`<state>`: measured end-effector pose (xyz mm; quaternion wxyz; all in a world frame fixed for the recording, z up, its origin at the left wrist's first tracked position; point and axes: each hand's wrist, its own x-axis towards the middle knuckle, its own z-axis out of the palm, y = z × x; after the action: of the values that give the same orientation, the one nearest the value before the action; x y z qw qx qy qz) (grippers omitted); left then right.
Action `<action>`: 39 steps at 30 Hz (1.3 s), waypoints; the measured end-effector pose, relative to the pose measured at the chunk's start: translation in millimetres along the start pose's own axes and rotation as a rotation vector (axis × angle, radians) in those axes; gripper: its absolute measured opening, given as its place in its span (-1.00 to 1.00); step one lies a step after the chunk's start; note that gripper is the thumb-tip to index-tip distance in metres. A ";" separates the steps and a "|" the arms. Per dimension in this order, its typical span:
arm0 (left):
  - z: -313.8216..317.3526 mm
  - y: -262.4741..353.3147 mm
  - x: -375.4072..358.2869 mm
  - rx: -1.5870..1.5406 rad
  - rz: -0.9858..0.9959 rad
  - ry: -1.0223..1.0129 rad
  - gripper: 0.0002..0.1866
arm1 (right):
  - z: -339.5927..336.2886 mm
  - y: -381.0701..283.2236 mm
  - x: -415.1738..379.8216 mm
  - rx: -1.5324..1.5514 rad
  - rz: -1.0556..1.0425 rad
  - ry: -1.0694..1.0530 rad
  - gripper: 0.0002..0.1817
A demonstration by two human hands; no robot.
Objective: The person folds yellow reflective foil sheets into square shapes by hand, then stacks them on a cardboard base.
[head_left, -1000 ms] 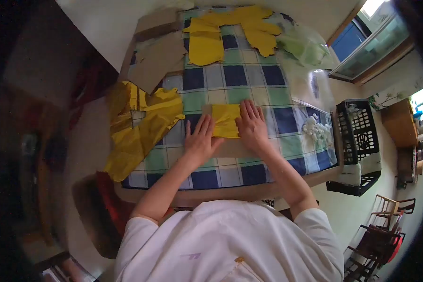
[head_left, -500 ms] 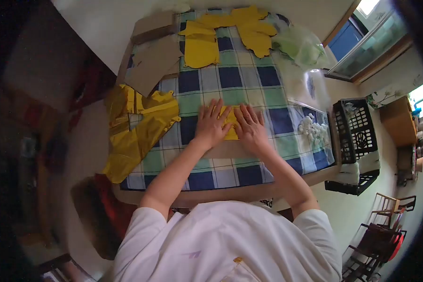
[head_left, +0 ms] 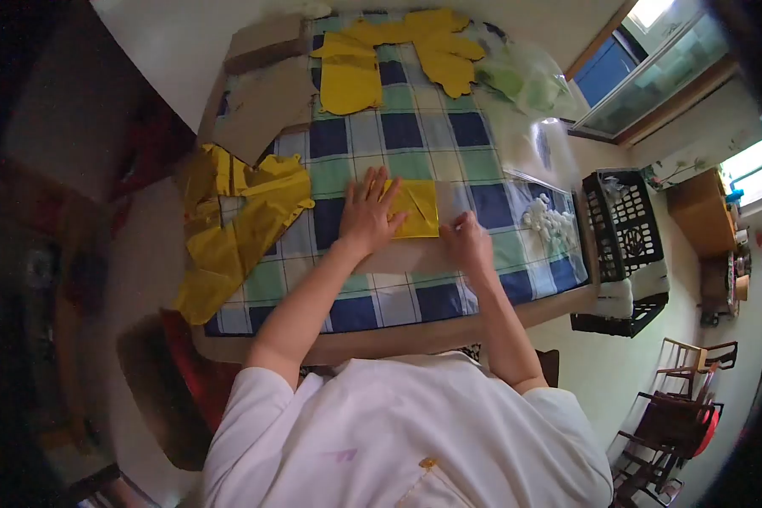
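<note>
A shiny yellow square point(head_left: 415, 212), like folded foil or plastic, lies on a flat piece of brown cardboard point(head_left: 406, 256) near the table's front. My left hand point(head_left: 367, 213) rests flat with fingers spread, pressing on the left edge of the yellow square. Just right of the square, my right hand point(head_left: 469, 243) has its fingers curled together over the cardboard's right side. What those fingers hold, if anything, is hidden.
A checked cloth covers the table point(head_left: 406, 131). Yellow cut sheets point(head_left: 351, 76) lie at the back, and a larger crumpled yellow sheet point(head_left: 245, 229) at left. Cardboard pieces point(head_left: 267, 106) sit back left. Small white items point(head_left: 549, 216), clear plastic point(head_left: 533, 85) and black crates point(head_left: 626, 224) are at right.
My right hand has lifted off the yellow square, moved right and toward me, and curled its fingers. More of the square shows. My left hand stays flat on its left side.
</note>
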<state>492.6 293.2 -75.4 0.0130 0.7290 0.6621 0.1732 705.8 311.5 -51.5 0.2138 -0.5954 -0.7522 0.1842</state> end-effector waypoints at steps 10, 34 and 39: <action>1.4 -1.8 -2.5 -0.023 -0.032 -0.002 -0.33 | -140.2 132.8 16.2 0.915 0.309 -0.077 -0.83; -1.1 7.2 -10.3 -0.138 -0.090 0.178 -0.44 | 15.7 -29.8 38.6 -0.062 -0.695 -0.035 -0.56; 4.6 -24.0 -21.0 -0.342 -0.122 0.430 -0.48 | 42.4 -26.5 49.9 -0.139 -0.642 -0.065 -0.48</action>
<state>469.5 276.8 -90.7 0.0053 0.6217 0.6534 0.4320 651.2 353.2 -67.9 0.1958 -0.3346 -0.9188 0.0748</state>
